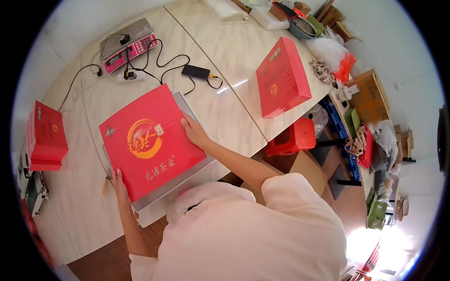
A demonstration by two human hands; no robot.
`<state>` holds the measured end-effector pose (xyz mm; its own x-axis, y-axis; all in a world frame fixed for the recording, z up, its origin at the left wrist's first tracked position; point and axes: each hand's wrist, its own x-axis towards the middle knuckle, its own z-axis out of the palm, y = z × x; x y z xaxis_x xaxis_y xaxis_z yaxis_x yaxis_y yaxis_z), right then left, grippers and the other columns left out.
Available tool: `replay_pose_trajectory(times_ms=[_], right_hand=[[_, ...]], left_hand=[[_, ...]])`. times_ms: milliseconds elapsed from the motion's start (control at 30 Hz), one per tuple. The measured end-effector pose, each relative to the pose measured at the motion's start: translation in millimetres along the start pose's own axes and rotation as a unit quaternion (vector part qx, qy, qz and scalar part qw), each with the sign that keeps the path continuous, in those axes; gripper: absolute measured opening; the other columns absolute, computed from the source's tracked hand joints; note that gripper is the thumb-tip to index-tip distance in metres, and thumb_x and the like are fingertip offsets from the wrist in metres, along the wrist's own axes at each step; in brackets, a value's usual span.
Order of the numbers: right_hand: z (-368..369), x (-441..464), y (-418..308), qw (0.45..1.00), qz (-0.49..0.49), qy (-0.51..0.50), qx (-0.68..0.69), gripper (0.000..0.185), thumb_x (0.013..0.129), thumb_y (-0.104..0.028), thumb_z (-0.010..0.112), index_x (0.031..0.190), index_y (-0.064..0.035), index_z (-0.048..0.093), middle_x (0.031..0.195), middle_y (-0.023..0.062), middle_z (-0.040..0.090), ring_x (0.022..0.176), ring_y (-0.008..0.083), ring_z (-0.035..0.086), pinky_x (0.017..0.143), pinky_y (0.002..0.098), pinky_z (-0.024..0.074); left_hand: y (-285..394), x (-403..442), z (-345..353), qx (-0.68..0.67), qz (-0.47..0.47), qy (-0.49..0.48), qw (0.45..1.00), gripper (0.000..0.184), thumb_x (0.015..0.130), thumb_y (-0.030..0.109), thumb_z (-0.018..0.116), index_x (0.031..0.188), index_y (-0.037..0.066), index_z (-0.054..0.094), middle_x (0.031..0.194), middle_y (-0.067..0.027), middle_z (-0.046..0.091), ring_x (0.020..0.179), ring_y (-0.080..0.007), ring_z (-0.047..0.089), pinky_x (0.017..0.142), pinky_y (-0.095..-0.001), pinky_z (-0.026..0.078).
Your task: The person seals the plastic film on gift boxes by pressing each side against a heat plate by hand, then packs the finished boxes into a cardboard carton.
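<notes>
A large red gift box lid (152, 173) with a gold ring emblem and Chinese lettering is between my two hands at the near edge of the table. My left hand (120, 186) grips its lower left edge, thumb on top. On the upper right edge, my right hand (194, 132) holds it, with the thumb over the red face and the other fingers mostly hidden. Beneath the lid a grey-white flat piece (180, 176) sticks out along the right and near sides. Whether it is the box's base I cannot tell.
Another red box (283, 77) stands to the right on the table (225, 122), and red boxes (47, 136) stand at the left. Behind are a pink-keyed scale (131, 51), a phone (196, 71) and black cables. A red stool (295, 136) is below the right edge.
</notes>
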<state>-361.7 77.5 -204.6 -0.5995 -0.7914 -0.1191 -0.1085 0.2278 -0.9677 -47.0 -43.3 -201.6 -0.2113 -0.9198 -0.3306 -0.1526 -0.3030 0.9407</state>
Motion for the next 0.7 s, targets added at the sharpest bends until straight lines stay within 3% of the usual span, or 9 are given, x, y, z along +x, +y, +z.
replay_pose_trajectory(times_ms=[100, 167, 200, 300, 367, 433, 700], right_hand=[[0, 19, 2, 1.000, -0.008, -0.001, 0.015, 0.049, 0.099, -0.031, 0.041, 0.139, -0.0031, 0.037, 0.134, 0.0169, 0.049, 0.124, 0.0269, 0.047, 0.102, 0.0294, 0.0347], [1, 30, 3, 0.997, -0.041, -0.005, 0.063, 0.049, 0.098, -0.033, 0.043, 0.137, -0.0035, 0.040, 0.132, 0.0204, 0.050, 0.124, 0.0319, 0.047, 0.102, 0.0319, 0.0345], [2, 33, 1, 0.997, -0.042, -0.005, 0.065, 0.049, 0.098, -0.033, 0.043, 0.137, -0.0035, 0.040, 0.132, 0.0204, 0.050, 0.124, 0.0319, 0.047, 0.102, 0.0319, 0.0345], [-3, 34, -6, 0.994, -0.056, -0.006, 0.094, 0.047, 0.099, -0.030, 0.042, 0.138, -0.0036, 0.038, 0.134, 0.0194, 0.048, 0.126, 0.0311, 0.045, 0.103, 0.0307, 0.0334], [-8, 26, -29, 0.987, -0.143, 0.005, 0.069, 0.046, 0.099, -0.025, 0.041, 0.139, -0.0044, 0.036, 0.138, 0.0182, 0.045, 0.128, 0.0304, 0.042, 0.104, 0.0305, 0.0316], [-8, 20, -25, 0.988, -0.146, 0.005, 0.051, 0.045, 0.099, -0.023, 0.040, 0.140, -0.0049, 0.035, 0.139, 0.0178, 0.043, 0.129, 0.0302, 0.042, 0.105, 0.0305, 0.0310], [-11, 3, -15, 0.990, -0.139, -0.001, 0.035, 0.045, 0.100, -0.024, 0.040, 0.140, -0.0033, 0.035, 0.139, 0.0153, 0.045, 0.128, 0.0258, 0.044, 0.104, 0.0296, 0.0320]], left_hand=[[-2, 17, 3, 0.023, 0.018, -0.004, 1.000, 0.057, 0.098, 0.034, 0.046, 0.144, 0.004, 0.030, 0.145, -0.0099, 0.035, 0.131, -0.0198, 0.035, 0.107, -0.0306, 0.029], [-2, 26, 3, 0.037, 0.037, -0.008, 0.999, 0.057, 0.098, 0.035, 0.045, 0.144, 0.004, 0.029, 0.145, -0.0108, 0.035, 0.131, -0.0199, 0.035, 0.106, -0.0308, 0.029], [1, 27, 5, 0.056, 0.084, -0.004, 0.995, 0.056, 0.099, 0.034, 0.044, 0.143, 0.003, 0.029, 0.145, -0.0116, 0.035, 0.131, -0.0200, 0.035, 0.107, -0.0310, 0.028], [11, 24, 13, 0.051, 0.141, 0.008, 0.989, 0.055, 0.100, 0.033, 0.041, 0.144, 0.003, 0.027, 0.146, -0.0128, 0.033, 0.132, -0.0210, 0.033, 0.108, -0.0315, 0.026], [18, 16, 19, 0.028, 0.154, 0.015, 0.988, 0.054, 0.100, 0.032, 0.039, 0.144, 0.003, 0.026, 0.147, -0.0132, 0.031, 0.134, -0.0220, 0.031, 0.109, -0.0318, 0.024], [19, 7, 20, 0.108, 0.217, 0.044, 0.969, 0.056, 0.101, 0.034, 0.036, 0.145, 0.001, 0.024, 0.149, -0.0150, 0.027, 0.137, -0.0247, 0.025, 0.111, -0.0331, 0.019], [0, -10, 9, 0.117, 0.177, 0.035, 0.977, 0.055, 0.101, 0.033, 0.035, 0.145, 0.003, 0.023, 0.150, -0.0144, 0.024, 0.138, -0.0249, 0.022, 0.111, -0.0339, 0.019]])
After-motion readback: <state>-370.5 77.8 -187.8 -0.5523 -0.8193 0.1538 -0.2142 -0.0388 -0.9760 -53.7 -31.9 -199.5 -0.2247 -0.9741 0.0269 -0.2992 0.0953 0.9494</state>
